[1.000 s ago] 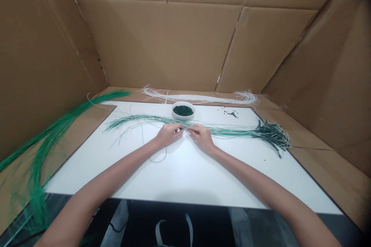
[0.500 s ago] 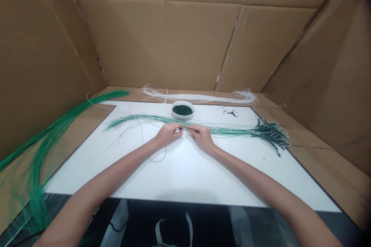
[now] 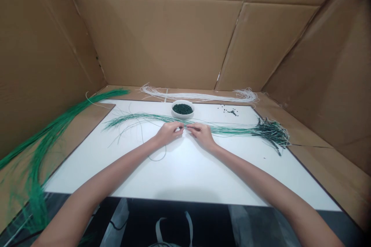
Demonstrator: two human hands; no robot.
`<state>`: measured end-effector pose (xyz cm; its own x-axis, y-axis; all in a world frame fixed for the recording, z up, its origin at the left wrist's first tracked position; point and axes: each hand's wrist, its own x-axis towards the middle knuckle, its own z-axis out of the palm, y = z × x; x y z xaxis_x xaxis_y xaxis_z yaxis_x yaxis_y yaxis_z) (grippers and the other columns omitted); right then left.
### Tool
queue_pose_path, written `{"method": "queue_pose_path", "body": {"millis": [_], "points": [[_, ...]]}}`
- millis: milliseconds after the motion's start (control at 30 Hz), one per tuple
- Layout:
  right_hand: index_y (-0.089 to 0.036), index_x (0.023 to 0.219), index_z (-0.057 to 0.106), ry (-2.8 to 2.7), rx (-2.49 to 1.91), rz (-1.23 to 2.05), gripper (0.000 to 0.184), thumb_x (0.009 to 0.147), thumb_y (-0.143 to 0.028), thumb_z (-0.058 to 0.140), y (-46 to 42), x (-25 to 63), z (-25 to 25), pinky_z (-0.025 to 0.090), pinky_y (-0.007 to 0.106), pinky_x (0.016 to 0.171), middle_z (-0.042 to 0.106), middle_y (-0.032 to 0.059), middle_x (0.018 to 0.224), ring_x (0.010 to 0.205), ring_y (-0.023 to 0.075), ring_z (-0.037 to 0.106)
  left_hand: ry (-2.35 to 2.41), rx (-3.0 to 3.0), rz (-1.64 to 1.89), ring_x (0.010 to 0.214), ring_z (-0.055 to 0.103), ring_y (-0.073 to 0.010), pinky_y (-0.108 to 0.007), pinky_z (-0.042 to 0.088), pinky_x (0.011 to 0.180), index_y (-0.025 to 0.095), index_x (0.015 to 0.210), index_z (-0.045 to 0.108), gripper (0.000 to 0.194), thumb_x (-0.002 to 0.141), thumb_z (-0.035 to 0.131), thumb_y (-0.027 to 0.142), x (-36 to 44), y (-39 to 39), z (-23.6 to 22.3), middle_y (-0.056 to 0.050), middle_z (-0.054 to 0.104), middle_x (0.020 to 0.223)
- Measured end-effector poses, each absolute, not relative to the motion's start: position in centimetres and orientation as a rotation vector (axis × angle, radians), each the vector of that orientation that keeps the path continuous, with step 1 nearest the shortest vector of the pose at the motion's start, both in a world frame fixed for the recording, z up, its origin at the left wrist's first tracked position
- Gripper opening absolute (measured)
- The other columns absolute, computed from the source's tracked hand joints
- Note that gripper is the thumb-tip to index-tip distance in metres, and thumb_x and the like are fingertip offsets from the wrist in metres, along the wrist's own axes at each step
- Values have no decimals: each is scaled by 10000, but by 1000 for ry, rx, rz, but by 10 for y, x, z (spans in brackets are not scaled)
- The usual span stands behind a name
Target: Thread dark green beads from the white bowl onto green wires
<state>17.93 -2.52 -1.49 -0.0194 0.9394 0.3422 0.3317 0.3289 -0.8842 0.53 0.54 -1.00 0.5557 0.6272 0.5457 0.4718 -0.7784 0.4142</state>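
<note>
My left hand and my right hand meet almost fingertip to fingertip over the white board. Both are closed in a pinch. A thin green thread loops past my left forearm and runs up into my left hand. Whatever lies between my right fingertips is too small to make out. Just beyond the fingers stretches a bundle of green threads, its right end thick with dark green beads and pale strand ends. Behind my hands stands a white bowl of dark green beads.
Loose dark beads lie scattered right of the bowl. White cords stretch along the back edge. More green threads hang over the left side. Cardboard walls enclose the white board at the back and sides.
Both hands keep their pinch in nearly the same place, with the fingertips shifted only slightly. The view has tilted a touch; the threads, beads and bowl lie as before.
</note>
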Motion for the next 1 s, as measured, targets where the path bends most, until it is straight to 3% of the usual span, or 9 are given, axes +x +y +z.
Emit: {"method": "queue_pose_path", "body": {"millis": [333, 567, 733, 1000], "points": [[-143, 805, 692, -1548, -1121, 889, 243, 660, -323, 616, -24, 179, -15, 379, 216, 426, 642, 44, 680, 424, 81, 465, 855, 2554, 1037, 610, 535, -73, -169, 414, 601, 166, 855, 610, 163, 798, 473, 234, 5, 7, -12, -14, 650, 817], [-137, 854, 676, -1533, -1159, 901, 286, 657, -336, 620, -25, 179, -13, 384, 219, 436, 594, 11, 545, 411, 84, 450, 862, 2568, 1029, 602, 528, -75, -171, 407, 591, 163, 830, 607, 151, 797, 477, 231, 5, 7, -12, -11, 641, 770], [-136, 776, 629, -1490, -1124, 941, 276, 635, -373, 634, -25, 178, -13, 373, 212, 412, 616, 31, 647, 439, 91, 483, 864, 2567, 1011, 586, 510, -70, -168, 399, 584, 166, 830, 601, 149, 799, 475, 239, 4, 6, -10, -5, 629, 760], [-133, 765, 649, -1499, -1155, 924, 267, 636, -366, 634, -26, 179, -12, 375, 218, 426, 618, 33, 629, 424, 91, 476, 874, 2563, 1025, 593, 518, -72, -168, 402, 583, 168, 839, 602, 152, 799, 474, 238, 5, 7, -10, -8, 638, 771]]}}
